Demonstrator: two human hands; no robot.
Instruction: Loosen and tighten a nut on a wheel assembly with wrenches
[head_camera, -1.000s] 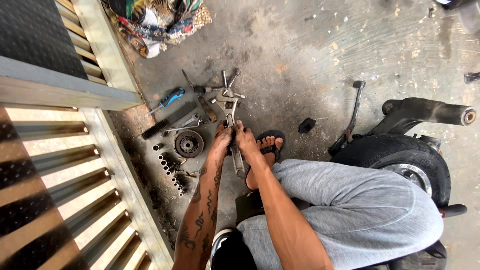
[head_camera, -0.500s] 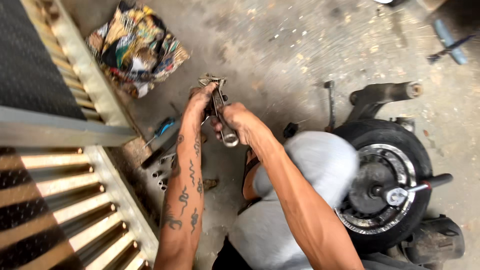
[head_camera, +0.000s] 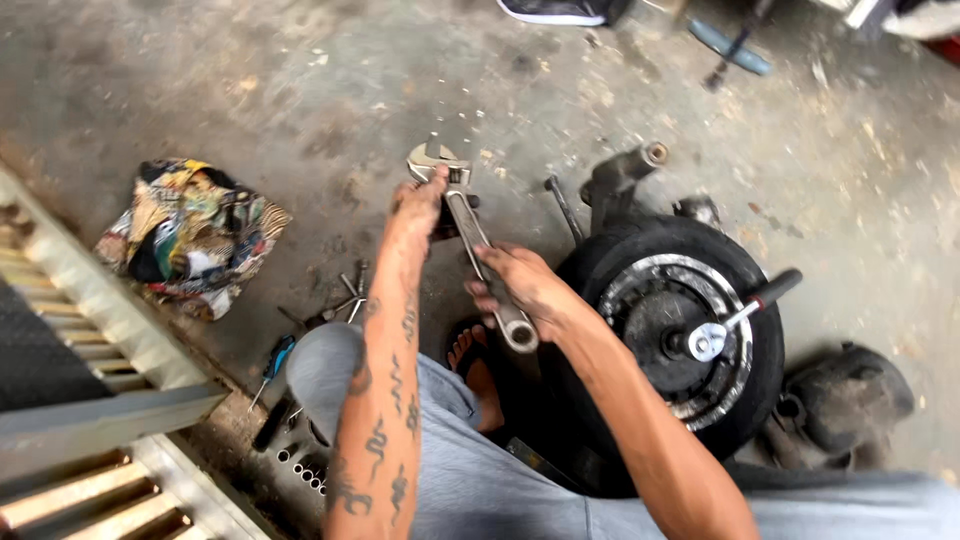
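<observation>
- Looking down, I am seeing both hands lifting a large adjustable wrench (head_camera: 476, 240) clear of the floor, its jaw end pointing away from me and its ring end toward me.
- My left hand (head_camera: 422, 198) is closing around the wrench just below its head, fingers curled near the adjusting part.
- My right hand (head_camera: 522, 288) is gripping the lower handle, close to the ring end, so the tool is running slanted between the two hands.
- The wrench is hanging over bare concrete floor (head_camera: 300, 90), just beside the upper left edge of the scooter wheel (head_camera: 680, 330).
- A ratchet handle (head_camera: 745, 310) is sticking out from the wheel hub toward the right, well apart from both hands.
- I am noticing open floor ahead and to the left of the wrench head; a crumpled patterned cloth (head_camera: 190, 235) is lying farther left.
- Small tools and sockets (head_camera: 300, 440) are crowding the floor by my left knee, next to the metal ramp edge (head_camera: 110, 410).
- My sandalled foot (head_camera: 478, 365) is resting below the right hand.
</observation>
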